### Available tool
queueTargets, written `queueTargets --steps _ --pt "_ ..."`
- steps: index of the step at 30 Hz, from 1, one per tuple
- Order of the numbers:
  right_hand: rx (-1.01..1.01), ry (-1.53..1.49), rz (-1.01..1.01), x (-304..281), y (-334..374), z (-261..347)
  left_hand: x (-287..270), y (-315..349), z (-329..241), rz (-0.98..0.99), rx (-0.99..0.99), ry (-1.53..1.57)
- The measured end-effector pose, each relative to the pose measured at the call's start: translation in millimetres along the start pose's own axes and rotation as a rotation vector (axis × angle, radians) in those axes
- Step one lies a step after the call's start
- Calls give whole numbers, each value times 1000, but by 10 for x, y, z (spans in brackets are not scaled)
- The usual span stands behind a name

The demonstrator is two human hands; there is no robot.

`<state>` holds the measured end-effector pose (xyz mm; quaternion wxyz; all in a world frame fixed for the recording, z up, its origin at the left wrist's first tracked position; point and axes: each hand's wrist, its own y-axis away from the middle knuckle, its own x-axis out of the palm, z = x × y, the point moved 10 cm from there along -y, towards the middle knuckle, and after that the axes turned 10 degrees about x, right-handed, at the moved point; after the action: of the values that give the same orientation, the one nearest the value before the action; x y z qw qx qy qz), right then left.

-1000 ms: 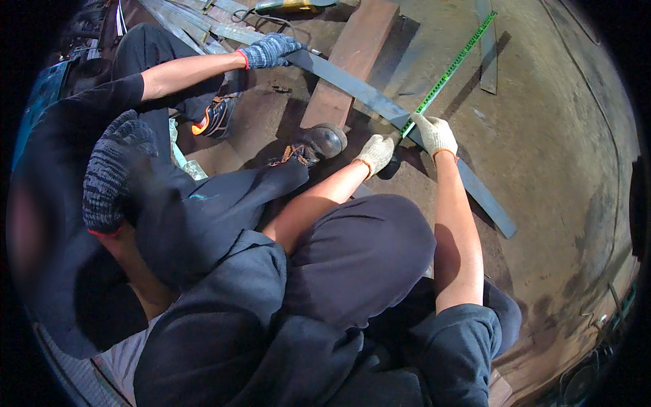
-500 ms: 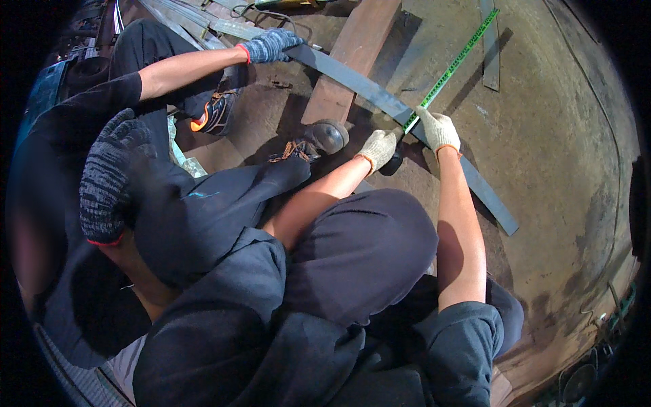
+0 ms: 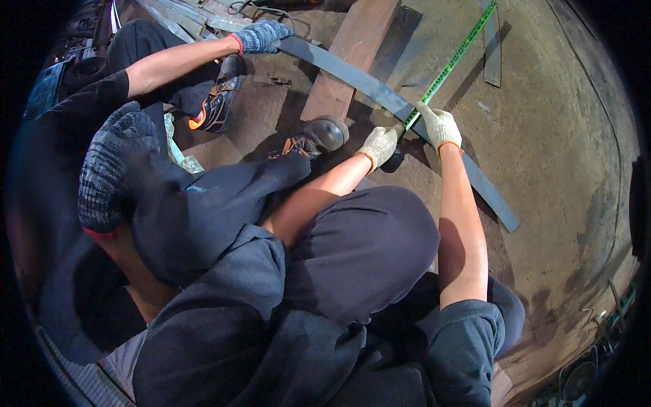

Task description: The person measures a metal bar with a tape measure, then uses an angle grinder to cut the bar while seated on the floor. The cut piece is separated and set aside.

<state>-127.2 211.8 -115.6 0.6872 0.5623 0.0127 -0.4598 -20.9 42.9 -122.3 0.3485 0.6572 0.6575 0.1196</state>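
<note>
A long grey flat metal bar (image 3: pixel 352 79) lies slantwise across a wooden board, its near end on the right over the floor. A green tape measure blade (image 3: pixel 451 64) crosses the bar and stretches away to the upper right. My left hand (image 3: pixel 378 147), in a white knit glove, is closed at the near end of the blade, with a dark rounded tape case (image 3: pixel 393 161) partly showing beneath it. My right hand (image 3: pixel 439 127), gloved alike, is closed with thumb and fingers at the blade's edge, over the bar. A co-worker's grey gloved hand (image 3: pixel 261 37) grips the bar's far left end.
The reddish-brown board (image 3: pixel 369 37) lies under the bar. A narrow metal strip (image 3: pixel 492 57) rests on the floor at upper right. Metal lengths (image 3: pixel 176 17) are stacked at upper left. The co-worker sits close on my left, a dark boot (image 3: pixel 325 134) near my left hand.
The co-worker's hand and the far end of the bar have shifted slightly left. The tape blade has moved slightly up in the view. My hands have hardly moved.
</note>
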Motion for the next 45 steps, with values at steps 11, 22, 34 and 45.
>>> queueTargets --steps 11,22,34,45 --pt "24 0 17 -16 56 12 30 -26 85 14 -7 28" --pt "1 -19 -25 -6 50 -42 38 -31 121 3 -31 -22" --pt "-50 -866 -1 -399 125 -329 241 143 -233 201 174 -199" --pt "-11 -1092 207 -298 740 -771 647 178 -1109 326 430 -83"
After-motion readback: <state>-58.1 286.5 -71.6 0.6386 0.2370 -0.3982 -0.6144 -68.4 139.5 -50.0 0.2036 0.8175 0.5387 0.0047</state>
